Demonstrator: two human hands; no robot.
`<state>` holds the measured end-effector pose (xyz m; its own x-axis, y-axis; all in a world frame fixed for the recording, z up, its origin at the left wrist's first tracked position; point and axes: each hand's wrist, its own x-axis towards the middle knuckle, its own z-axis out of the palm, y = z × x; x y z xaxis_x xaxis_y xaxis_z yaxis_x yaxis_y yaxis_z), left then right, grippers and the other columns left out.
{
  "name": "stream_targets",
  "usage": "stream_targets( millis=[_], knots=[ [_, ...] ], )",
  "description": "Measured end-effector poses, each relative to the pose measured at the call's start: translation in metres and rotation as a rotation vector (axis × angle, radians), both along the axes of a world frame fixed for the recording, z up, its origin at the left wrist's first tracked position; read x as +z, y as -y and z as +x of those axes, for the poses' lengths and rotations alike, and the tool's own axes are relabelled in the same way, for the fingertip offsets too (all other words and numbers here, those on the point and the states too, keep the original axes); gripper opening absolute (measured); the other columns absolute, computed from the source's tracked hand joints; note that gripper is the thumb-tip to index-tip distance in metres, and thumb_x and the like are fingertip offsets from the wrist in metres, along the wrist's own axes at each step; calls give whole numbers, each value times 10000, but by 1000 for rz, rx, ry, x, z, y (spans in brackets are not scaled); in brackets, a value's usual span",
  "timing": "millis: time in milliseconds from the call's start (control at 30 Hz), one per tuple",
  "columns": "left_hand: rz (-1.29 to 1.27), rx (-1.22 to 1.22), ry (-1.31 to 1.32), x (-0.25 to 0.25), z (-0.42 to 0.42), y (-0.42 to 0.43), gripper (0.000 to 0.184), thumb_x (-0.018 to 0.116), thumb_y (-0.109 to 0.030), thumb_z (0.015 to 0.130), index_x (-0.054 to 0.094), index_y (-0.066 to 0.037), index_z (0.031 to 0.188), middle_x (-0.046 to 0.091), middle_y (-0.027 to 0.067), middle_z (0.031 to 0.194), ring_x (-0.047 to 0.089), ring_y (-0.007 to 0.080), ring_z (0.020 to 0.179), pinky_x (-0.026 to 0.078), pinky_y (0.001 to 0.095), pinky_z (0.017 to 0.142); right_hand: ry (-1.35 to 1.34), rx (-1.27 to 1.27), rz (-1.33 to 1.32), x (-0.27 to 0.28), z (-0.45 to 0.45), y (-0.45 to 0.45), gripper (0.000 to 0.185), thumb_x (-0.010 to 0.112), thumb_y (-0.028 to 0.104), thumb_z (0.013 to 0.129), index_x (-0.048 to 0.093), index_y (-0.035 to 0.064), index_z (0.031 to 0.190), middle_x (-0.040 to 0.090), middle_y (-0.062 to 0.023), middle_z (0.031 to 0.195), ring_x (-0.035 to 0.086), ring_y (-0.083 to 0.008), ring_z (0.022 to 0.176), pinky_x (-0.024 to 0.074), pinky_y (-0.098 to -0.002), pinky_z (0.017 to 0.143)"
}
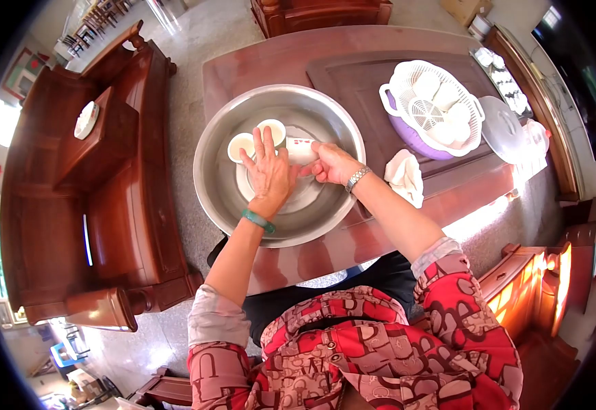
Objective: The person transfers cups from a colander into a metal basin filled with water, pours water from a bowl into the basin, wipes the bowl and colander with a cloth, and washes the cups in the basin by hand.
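A wide metal basin (205, 174) stands on the table before me. Inside it are two white cups, one on the left (240, 146) and one behind my fingers (272, 128). A third white cup (300, 149) with small red marks lies sideways, gripped at its right end by my right hand (333, 164). My left hand (270, 176), with a green bangle at its wrist, has its fingers stretched apart over the cups. Whether those fingertips touch a cup I cannot tell. Part of a pale round rim shows beneath the left hand.
A white strainer basket (391, 96) holding white items sits in a purple bowl (417, 145) at right. A crumpled white cloth (404, 176) lies near the basin. Beyond are a clear lid (501, 130) and a tray of small cups (510, 85). A wooden bench (106, 205) stands left.
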<state>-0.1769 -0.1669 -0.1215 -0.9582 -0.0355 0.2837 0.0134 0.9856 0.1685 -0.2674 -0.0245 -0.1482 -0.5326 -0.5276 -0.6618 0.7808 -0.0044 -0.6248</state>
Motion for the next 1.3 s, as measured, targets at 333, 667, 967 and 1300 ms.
stream_targets(
  millis=[333, 667, 967, 1300],
  knots=[
    [65, -54, -57, -4, -14, -18, 188, 649, -121, 697, 620, -37, 863, 353, 166, 1398, 202, 384, 1369, 138, 713, 982, -1170, 177, 705, 30, 31, -8, 426, 496, 152, 873, 389, 38, 1269, 616, -190, 820, 586, -251, 565, 479, -382, 497],
    [-208, -270, -46, -11, -23, -24, 351, 636, -120, 675, 628, -53, 1019, 511, 105, 1279, 373, 332, 1285, 110, 691, 1019, -1548, 126, 733, 49, 48, -33, 203, 544, 129, 787, 547, 47, 973, 590, -168, 774, 606, -356, 707, 485, -456, 595],
    [-89, -262, 87, 2, -5, -15, 445, 641, -125, 699, 525, -81, 1126, 368, 163, 1399, 312, 349, 1325, 222, 668, 983, -1477, -170, 973, 88, -21, -115, 249, 585, 219, 783, 648, 99, 992, 623, -155, 908, 609, -322, 858, 506, -411, 730],
    [-127, -136, 231, 1, 20, -2, 697, 706, -166, 696, 388, -117, 1315, 234, 189, 1459, 206, 378, 1363, 203, 652, 1005, -1112, 660, 1749, 81, -72, -224, 217, 602, 123, 738, 704, 103, 927, 673, -97, 969, 612, -255, 968, 471, -411, 797]
  ],
)
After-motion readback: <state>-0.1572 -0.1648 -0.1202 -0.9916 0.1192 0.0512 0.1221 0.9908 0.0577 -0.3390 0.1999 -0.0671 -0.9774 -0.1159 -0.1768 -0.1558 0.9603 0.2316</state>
